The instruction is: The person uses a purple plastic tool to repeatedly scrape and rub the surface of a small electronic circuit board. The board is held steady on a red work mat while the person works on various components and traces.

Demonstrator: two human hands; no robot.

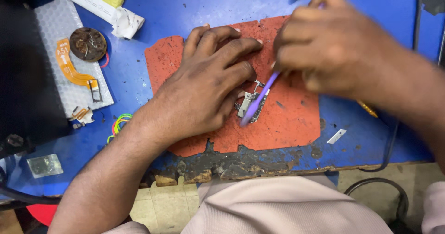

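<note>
From the head view, the left hand [204,83] lies flat, fingers spread, pressing down on a small circuit board [250,105] in the middle of the worn red mat [287,122]. The right hand [329,41], blurred, pinches a purple tool [259,99], its tip lying across the board. An orange flex cable [72,69] sits well apart on bubble wrap [51,25], on the blue table [185,6].

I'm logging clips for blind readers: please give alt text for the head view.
A left hand presses down a small circuit board on a worn red mat, while the right hand works on it with a purple tool. The mat lies on a blue workbench, with an orange flex cable and a round brown part at left.
</note>
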